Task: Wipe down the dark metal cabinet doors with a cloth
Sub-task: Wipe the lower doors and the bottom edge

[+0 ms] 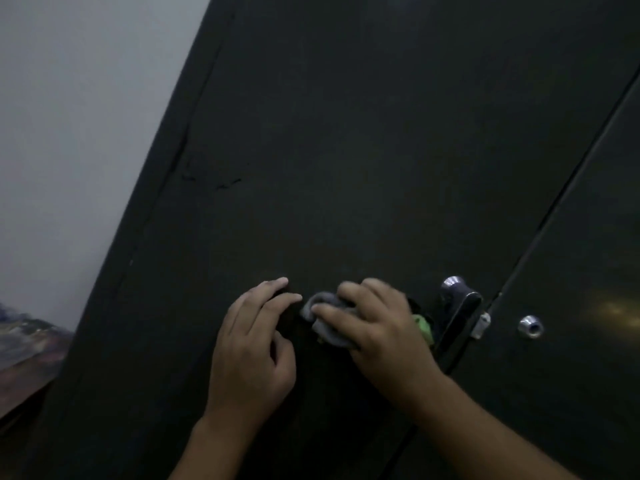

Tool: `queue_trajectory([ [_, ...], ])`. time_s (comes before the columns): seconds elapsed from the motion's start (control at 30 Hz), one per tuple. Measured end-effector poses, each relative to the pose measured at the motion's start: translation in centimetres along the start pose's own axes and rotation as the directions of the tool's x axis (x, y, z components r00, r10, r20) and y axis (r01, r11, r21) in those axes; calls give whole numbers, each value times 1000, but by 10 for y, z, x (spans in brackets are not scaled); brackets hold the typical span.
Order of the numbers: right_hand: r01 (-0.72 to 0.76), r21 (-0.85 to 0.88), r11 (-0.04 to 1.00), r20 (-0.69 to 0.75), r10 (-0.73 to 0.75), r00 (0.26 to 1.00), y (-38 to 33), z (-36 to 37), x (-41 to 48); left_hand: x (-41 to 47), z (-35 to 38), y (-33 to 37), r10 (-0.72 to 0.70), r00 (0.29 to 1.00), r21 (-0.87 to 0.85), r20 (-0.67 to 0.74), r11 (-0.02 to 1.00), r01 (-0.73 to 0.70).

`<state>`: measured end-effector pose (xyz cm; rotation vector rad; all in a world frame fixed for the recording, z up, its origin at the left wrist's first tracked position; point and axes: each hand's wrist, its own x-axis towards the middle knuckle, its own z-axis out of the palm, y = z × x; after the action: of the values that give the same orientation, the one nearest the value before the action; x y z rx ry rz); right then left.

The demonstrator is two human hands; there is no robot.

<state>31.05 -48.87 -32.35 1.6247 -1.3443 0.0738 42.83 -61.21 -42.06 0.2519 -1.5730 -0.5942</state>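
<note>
A: Where does the view look from?
B: The head, close up; facing forward at the cabinet door [346,133], which fills most of the tilted frame; both forearms enter from the bottom edge.
A: How low?
B: The left hand [252,348] and the right hand [377,327] with the cloth [330,336] sit below centre; a single view.

The dark metal cabinet door [346,150] is near-black with a faint green cast. It is plain except for a few darker scuff marks toward its left edge. The neighbouring dark cabinet door [588,375] is the same shade, with a blurred yellowish-gold sheen on it. The crumpled grey cloth [325,320] is a plain mid-grey. A small bright green scrap [423,325] shows next to the shiny silver lever handle [460,299]. The round silver lock [530,326] matches the handle, and the small latch piece [482,325] is off-white. The plain wall [69,133] is pale grey-white. The mottled object [27,344] at lower left mixes blue-grey, brown and dull red.
</note>
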Motion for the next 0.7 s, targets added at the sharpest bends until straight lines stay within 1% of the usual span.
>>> queue_trajectory([
  [0.07,73,2,997,58,-73,996,-22,16,-14,1,-8,-3,-42,998,1,-36,999,42],
  [0.17,165,-21,986,111,-162,981,-32,24,-24,5,-20,-12,-88,993,52,-74,994,92],
  [0.23,214,-60,975,106,-207,973,-28,21,-12,8,-33,-23,-119,986,112,-114,985,132],
  [0.27,214,-94,972,70,-208,976,-24,17,-1,10,-40,-28,-133,982,135,-131,979,151],
  [0.3,173,-120,978,2,-174,985,-19,13,14,12,-46,-34,-147,979,149,-140,974,168],
  [0.33,86,-128,988,-87,-98,991,-12,9,31,13,-51,-39,-155,977,161,-143,971,178],
  [0.37,-31,-115,993,-177,10,984,-6,5,50,15,-56,-45,-154,977,173,-148,968,179],
  [0.43,-248,-54,967,-300,221,928,-2,0,89,17,-66,-56,-136,978,192,-160,967,166],
  [0.5,-377,12,926,-342,357,869,-8,2,123,20,-74,-63,-131,977,184,-169,970,161],
  [0.57,-419,35,907,-358,402,843,-24,10,148,21,-80,-66,-145,973,155,-181,972,174],
  [0.6,-400,24,916,-350,382,855,-35,15,156,21,-82,-68,-152,970,128,-191,976,178],
  [0.63,-355,7,935,-324,338,884,-46,21,161,21,-83,-69,-156,966,85,-207,981,176],
  [0.7,-238,-10,971,-209,231,950,-68,34,162,19,-87,-76,-174,947,-45,-271,985,169],
])
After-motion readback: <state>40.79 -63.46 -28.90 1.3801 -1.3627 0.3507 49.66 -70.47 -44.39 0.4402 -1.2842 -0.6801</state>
